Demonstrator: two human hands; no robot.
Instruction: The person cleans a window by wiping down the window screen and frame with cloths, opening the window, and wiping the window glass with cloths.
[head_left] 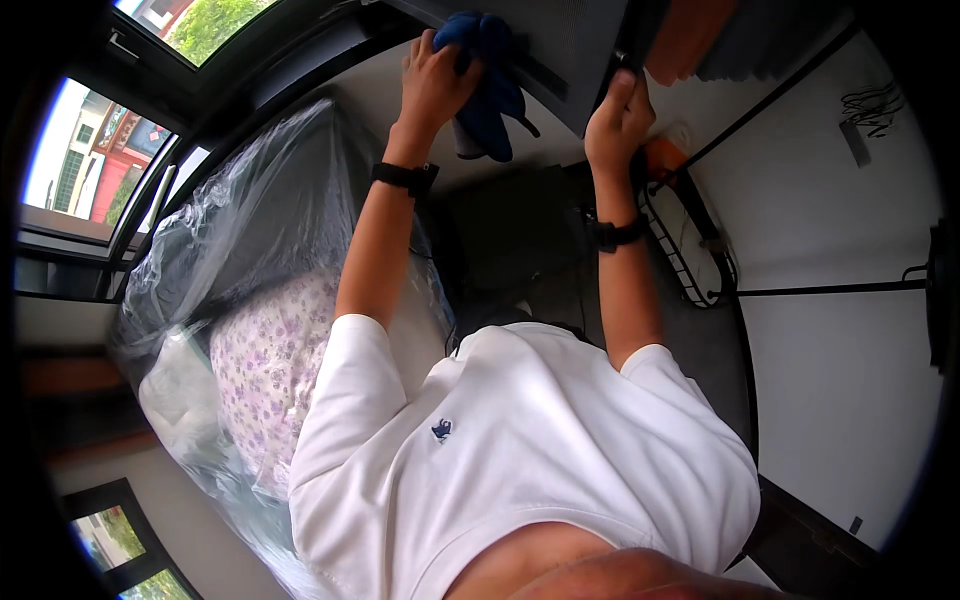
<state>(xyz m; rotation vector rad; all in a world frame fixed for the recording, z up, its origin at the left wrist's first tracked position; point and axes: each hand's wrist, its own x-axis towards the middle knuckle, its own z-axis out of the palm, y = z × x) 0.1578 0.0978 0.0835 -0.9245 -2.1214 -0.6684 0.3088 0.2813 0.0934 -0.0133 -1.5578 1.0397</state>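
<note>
My left hand (440,82) is raised at the top of the view, its fingers closed on a blue glove (490,95) with dangling, finger-like lobes and a greyish patch low down. Just behind the glove is a grey, fine-textured panel (575,45) with a dark edge. My right hand (620,125) grips that panel's lower right corner, thumb laid along the edge; its other fingers are partly hidden. Each wrist wears a black band.
Clear plastic sheeting (270,190) covers a bulky stack on the left, with a flowered pillow (270,370) in it. Orange and grey cloth (690,40) hangs at top right. An orange-and-black framed object (670,165) leans by the white wall. Windows (95,165) line the left.
</note>
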